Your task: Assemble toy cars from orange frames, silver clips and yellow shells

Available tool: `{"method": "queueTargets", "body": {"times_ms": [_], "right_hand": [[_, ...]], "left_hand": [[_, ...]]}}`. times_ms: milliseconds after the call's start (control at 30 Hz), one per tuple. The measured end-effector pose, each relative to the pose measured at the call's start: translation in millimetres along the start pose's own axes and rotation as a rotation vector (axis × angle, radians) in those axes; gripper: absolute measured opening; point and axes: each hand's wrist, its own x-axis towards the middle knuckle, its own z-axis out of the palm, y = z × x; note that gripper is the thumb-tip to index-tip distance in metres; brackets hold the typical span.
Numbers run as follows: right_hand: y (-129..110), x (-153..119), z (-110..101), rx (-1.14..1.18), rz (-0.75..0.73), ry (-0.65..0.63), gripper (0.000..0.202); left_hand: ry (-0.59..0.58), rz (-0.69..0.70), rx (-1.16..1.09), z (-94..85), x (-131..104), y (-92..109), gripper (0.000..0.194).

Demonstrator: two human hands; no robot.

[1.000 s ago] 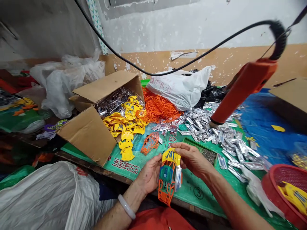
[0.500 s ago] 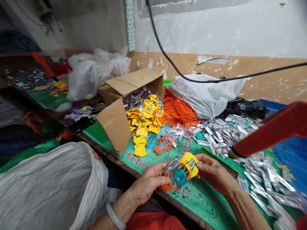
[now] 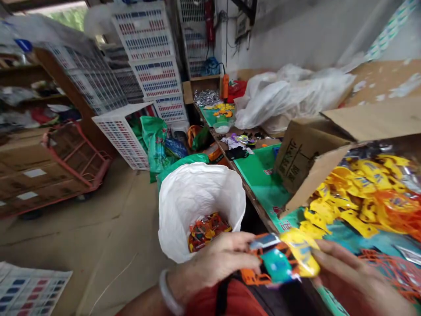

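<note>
My left hand (image 3: pixel 219 259), with a pale bangle at the wrist, pinches the left end of an orange lattice-like plastic toy piece (image 3: pixel 256 277). A yellow curved shell (image 3: pixel 301 252) with blue-grey markings sits at its right end, and a teal rounded part (image 3: pixel 276 265) shows in the middle. A silvery strip lies along the upper side. My right hand (image 3: pixel 353 272), blurred, has its fingers closed at the yellow shell's right edge. Left of the table, near my left hand, stands an open white sack (image 3: pixel 171 219) holding several orange, yellow and dark pieces (image 3: pixel 208 230).
A cardboard box (image 3: pixel 315 180) lies open on the green table, yellow shells (image 3: pixel 365 180) spilling from it. Orange lattice pieces (image 3: pixel 391 267) lie at right. Plastic bags (image 3: pixel 289 94) sit behind. Crates (image 3: pixel 154 57) are stacked at the back; a red trolley (image 3: pixel 85 162) carries cartons at left.
The view has swung left and down, bringing the sack's inside, the floor and the crates into sight. Both hands still hold the toy piece, now beside the sack.
</note>
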Motion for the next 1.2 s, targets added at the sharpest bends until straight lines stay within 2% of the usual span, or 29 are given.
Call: {"method": "queueTargets", "body": {"times_ms": [33,100,167,233,300,367,400,433,533,633,733,767,833,933,1033,1100,1200], "right_hand": [[-8.2,8.1,15.4,-0.015,0.066,-0.057,0.030],[-22.6,27.3,48.7,-0.033,0.021,-0.092,0.032],[-30.4,49.8,83.0,-0.217,-0.110,-0.143,0.029],[-29.3,73.0,114.0,-0.554,-0.280,-0.232,0.028],[-20.9,92.4,137.0,-0.665,-0.329,-0.243,0.027],[-10.0,103.3,148.4,-0.736,-0.399,-0.180,0.031],[-5.3,104.5,149.4,-0.760,-0.438,-0.150,0.033],[-1.5,102.7,147.5,-0.780,-0.478,-0.125,0.033],[3.0,83.4,129.5,-0.816,-0.583,-0.093,0.027],[1.0,55.9,102.0,-0.835,-0.665,-0.052,0.022],[-0.6,28.4,65.3,-0.839,-0.697,0.059,0.016],[-0.2,19.0,50.6,-0.835,-0.688,0.114,0.014],[2.4,0.3,18.2,-0.822,-0.639,0.244,0.012],[10.3,-25.1,-31.5,-0.821,-0.546,0.449,0.012],[20.1,-45.6,-70.3,-0.809,-0.449,0.617,0.012],[26.2,-56.0,-86.4,-0.794,-0.401,0.691,0.014],[33.6,-66.9,-96.8,-0.775,-0.364,0.762,0.015]], "left_hand": [[0.044,0.018,0.011,-8.8,-9.6,7.7,0.047],[0.128,0.037,0.053,-26.8,-23.3,20.5,0.046],[0.199,0.074,0.167,-47.2,-30.1,27.2,0.044],[0.298,0.128,0.305,-70.9,-31.9,26.5,0.043],[0.518,0.111,0.542,-94.8,-31.2,20.3,0.045],[0.844,0.043,0.805,-112.2,-29.6,13.2,0.053],[0.941,0.033,0.919,-116.4,-28.6,10.7,0.057],[0.972,0.057,0.993,-116.8,-27.3,9.0,0.056],[0.859,0.188,0.946,-97.4,-20.9,8.6,0.043],[0.750,0.278,0.861,-60.2,-7.4,6.7,0.037],[0.461,0.324,0.739,-20.0,16.3,-4.5,0.026],[0.339,0.308,0.700,-7.6,26.5,-9.8,0.024],[0.174,0.276,0.658,14.0,49.2,-20.7,0.024],[0.072,0.354,0.691,38.3,84.3,-35.2,0.021],[-0.026,0.426,0.764,61.9,116.5,-48.1,0.022],[-0.050,0.497,0.862,81.2,135.8,-56.1,0.025],[-0.123,0.595,1.138,112.1,161.9,-65.6,0.029]]}}
